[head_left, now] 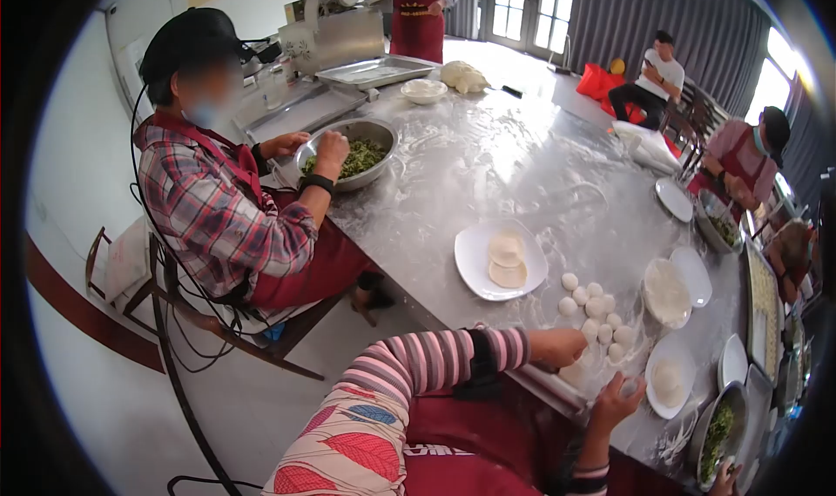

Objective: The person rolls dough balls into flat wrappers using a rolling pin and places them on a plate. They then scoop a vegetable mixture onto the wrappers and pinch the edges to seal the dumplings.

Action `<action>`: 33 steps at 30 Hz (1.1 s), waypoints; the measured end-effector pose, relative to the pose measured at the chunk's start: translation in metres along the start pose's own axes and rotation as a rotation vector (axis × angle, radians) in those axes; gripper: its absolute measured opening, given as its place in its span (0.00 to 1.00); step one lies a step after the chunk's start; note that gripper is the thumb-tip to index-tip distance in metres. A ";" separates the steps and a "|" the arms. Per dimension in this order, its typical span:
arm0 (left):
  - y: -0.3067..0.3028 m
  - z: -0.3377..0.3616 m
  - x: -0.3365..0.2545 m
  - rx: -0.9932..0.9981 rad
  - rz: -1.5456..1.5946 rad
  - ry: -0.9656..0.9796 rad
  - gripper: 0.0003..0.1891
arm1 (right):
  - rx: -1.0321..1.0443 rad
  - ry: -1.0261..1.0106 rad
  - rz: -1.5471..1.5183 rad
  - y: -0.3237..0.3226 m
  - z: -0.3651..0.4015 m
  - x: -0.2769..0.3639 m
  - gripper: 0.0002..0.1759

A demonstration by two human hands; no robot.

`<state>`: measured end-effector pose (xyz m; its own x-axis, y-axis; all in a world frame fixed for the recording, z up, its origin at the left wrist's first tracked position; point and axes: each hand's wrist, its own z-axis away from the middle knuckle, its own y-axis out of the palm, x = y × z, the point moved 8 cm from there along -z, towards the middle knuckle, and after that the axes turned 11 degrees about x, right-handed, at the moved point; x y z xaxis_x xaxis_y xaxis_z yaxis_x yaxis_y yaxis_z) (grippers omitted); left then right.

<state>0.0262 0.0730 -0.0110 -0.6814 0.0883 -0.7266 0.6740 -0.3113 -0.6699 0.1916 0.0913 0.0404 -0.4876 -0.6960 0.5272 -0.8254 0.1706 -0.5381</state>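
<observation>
My left hand (560, 350), fingers curled together, is at the near edge of the floury metal table; what it grips is hidden. Just below its fingers lies a flat pale piece of dough (573, 375), partly covered. My right hand (618, 399) is curled around something small and pale that I cannot make out. Beyond both hands sits a cluster of several small dough balls (595, 307). A white plate (470, 265) with round dough wrappers (506, 250) stands to the left. Right of my hands is another white plate (684, 352) with a wrapper (669, 381) on it.
At the left, a seated co-worker (235, 182) reaches into a metal bowl (389, 148) of chopped green filling. A large dough lump (463, 76) and metal trays (374, 69) are at the far end. More co-workers, plates and a filling bowl (738, 400) line the right side.
</observation>
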 end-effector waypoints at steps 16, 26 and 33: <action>0.001 -0.014 0.002 0.010 -0.081 -0.062 0.06 | 0.071 0.108 0.017 0.029 -0.035 -0.010 0.14; 0.003 -0.003 0.011 0.047 0.063 0.026 0.09 | 0.026 0.004 -0.082 0.016 0.007 -0.032 0.13; -0.001 -0.011 0.000 0.196 -0.189 -0.031 0.12 | 0.057 0.013 -0.034 -0.002 -0.017 0.012 0.12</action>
<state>0.0287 0.0834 -0.0120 -0.8004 0.1343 -0.5842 0.4677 -0.4697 -0.7488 0.1826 0.0945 0.0584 -0.4633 -0.6912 0.5546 -0.8244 0.1065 -0.5559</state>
